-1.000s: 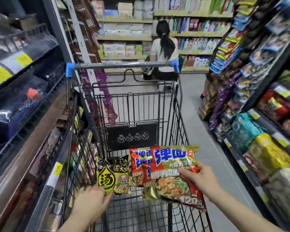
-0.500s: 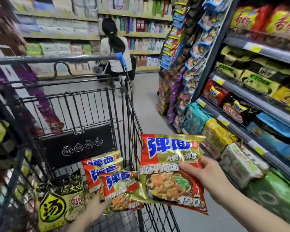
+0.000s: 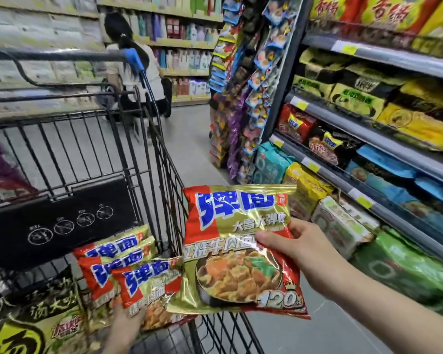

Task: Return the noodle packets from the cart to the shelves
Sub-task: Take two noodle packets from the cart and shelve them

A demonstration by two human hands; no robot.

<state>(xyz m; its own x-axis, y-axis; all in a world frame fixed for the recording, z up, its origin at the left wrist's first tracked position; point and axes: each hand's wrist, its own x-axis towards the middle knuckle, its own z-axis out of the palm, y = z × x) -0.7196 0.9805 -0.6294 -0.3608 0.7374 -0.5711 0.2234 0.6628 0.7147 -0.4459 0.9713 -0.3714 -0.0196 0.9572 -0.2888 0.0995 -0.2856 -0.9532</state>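
noodle packet point(image 3: 237, 249): red and gold, out of the cart, held up over the cart's right rim, face toward the camera
right hand point(image 3: 295, 247): grips the packet at its right edge, thumb on the front, fingers behind
left hand point(image 3: 124, 328): low in the cart under the packets there; touches them, but grip or no grip cannot be told, fingers hidden
cart packets point(image 3: 128, 270): three more of the same red-gold kind, overlapped, near the cart's right wall; a black-yellow packet point(image 3: 31, 325) near left
cart point(image 3: 149, 139): black wire, left of the aisle
shelves point(image 3: 368, 154): right side, stacked with noodle packs, running near to far
key relation: shelves lie right of the held packet, just past the right hand; packet's long axis roughly upright, tilted a little; right hand is the nearer one to the shelves
step, judged: one packet lifted, not yet shelved; matching slot not spotted on the visible rows
background: a person point(image 3: 133, 65) far down the aisle
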